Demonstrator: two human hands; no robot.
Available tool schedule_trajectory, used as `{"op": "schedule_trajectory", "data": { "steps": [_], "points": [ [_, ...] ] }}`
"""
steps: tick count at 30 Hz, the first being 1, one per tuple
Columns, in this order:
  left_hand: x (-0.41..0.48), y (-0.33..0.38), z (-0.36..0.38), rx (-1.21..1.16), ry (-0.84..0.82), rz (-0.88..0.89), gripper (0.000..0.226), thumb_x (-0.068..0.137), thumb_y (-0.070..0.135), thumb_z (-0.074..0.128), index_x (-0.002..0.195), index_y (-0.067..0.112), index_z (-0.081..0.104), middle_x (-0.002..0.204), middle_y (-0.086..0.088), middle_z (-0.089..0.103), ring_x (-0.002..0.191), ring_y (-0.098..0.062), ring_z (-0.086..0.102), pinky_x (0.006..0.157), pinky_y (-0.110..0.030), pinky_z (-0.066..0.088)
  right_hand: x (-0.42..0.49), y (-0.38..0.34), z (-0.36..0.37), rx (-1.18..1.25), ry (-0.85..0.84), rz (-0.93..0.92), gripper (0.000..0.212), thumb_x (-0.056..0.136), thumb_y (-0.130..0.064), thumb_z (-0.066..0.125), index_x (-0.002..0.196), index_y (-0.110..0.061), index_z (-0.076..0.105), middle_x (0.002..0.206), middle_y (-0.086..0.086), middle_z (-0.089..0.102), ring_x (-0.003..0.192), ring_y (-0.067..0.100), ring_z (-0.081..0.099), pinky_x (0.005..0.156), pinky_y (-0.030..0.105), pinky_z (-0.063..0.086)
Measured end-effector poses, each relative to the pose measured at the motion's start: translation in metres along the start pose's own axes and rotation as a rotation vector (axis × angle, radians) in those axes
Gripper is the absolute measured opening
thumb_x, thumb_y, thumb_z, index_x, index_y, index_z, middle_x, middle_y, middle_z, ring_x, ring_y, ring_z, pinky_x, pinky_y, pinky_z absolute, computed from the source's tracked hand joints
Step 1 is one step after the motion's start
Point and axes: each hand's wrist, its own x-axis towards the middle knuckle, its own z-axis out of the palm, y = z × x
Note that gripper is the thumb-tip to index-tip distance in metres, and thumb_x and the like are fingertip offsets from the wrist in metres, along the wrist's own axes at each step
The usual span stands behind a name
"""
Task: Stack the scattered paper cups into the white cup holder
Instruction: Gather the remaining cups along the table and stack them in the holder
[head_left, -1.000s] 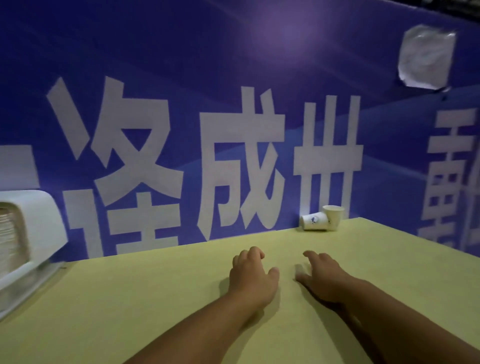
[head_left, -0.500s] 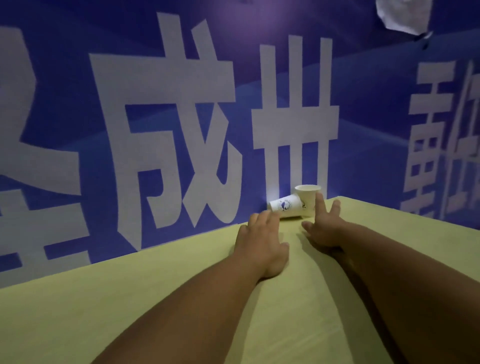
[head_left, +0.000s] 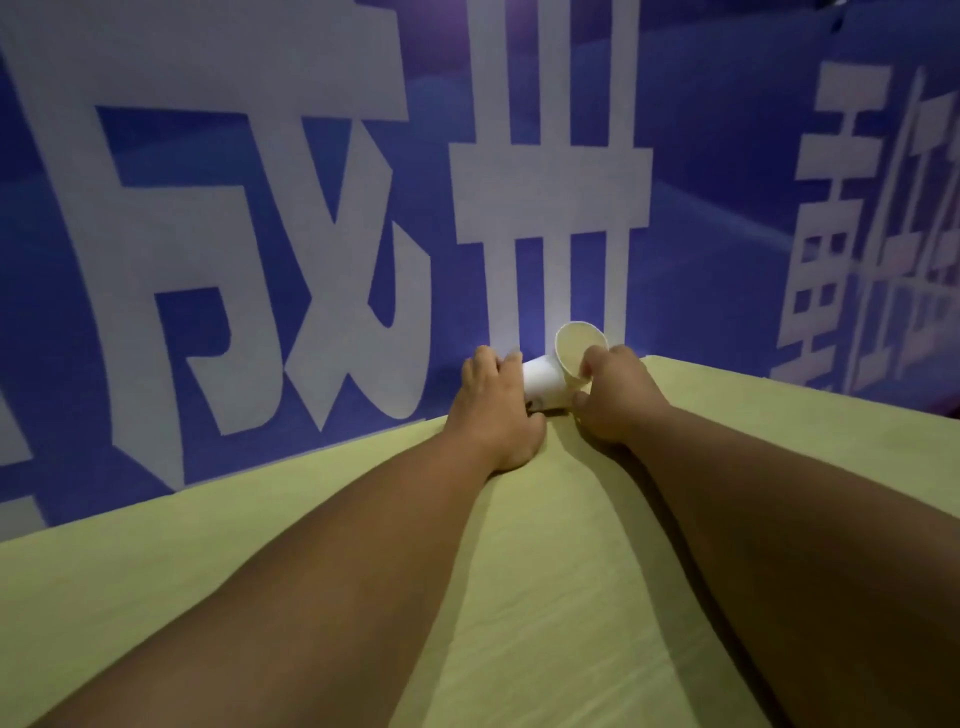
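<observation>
Both bare forearms extend across the pale yellow-green table top (head_left: 545, 597) to its far edge.

Right hand (head_left: 618, 400): the grip is a pinch on the tilted white paper cup (head_left: 577, 347). The forefinger lies over the near side of the rim and the thumb presses the wall from below. The round mouth of this cup, cream inside, is turned up and toward the camera, above and just left of the pinch.

Left hand (head_left: 498, 410): the fingers curl over the left end of the lying white paper cup (head_left: 543, 385), with the thumb beneath it near the table top. The hand covers that end of the cup, so it cannot be told whether it is the mouth or the base.

The lying white paper cup rests on its side between the two grips. Its right end touches the tilted white paper cup, directly below that cup's rim.

Immediately beyond both grips stands the blue banner with large white characters (head_left: 311, 218), and both cups sit close against its foot
</observation>
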Motion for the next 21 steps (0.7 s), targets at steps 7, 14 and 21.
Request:
{"op": "schedule_trajectory", "data": {
  "steps": [7,14,21],
  "points": [
    [-0.025,-0.005,-0.021,-0.117,0.019,-0.087,0.058,0.085,0.03,0.076,0.126,0.028,0.035,0.118,0.0,0.047,0.101,-0.018,0.051,0.087,-0.038,0.054,-0.023,-0.017,-0.007,0.128,0.061,-0.097,0.016,0.087,-0.027,0.074,0.096,-0.021,0.063,0.106,-0.001,0.055,0.086,0.014,0.054,0.07,0.019,0.041],
    [-0.082,-0.054,-0.08,-0.145,0.018,-0.276,0.08,0.079,0.047,0.08,0.141,0.028,0.032,0.13,0.002,0.035,0.112,-0.018,0.046,0.088,-0.032,0.048,-0.061,-0.076,-0.024,0.394,0.042,-0.075,0.021,0.084,-0.033,0.077,0.094,-0.02,0.065,0.104,-0.003,0.061,0.091,0.015,0.06,0.071,0.021,0.047],
    [-0.17,-0.105,-0.156,-0.335,0.091,-0.496,0.082,0.073,0.045,0.085,0.138,0.028,0.039,0.132,0.005,0.048,0.115,-0.018,0.052,0.095,-0.036,0.052,-0.13,-0.166,-0.03,0.671,-0.018,-0.047,0.024,0.087,-0.032,0.074,0.103,-0.018,0.062,0.1,-0.002,0.062,0.086,0.015,0.061,0.073,0.026,0.052]
  ]
}}
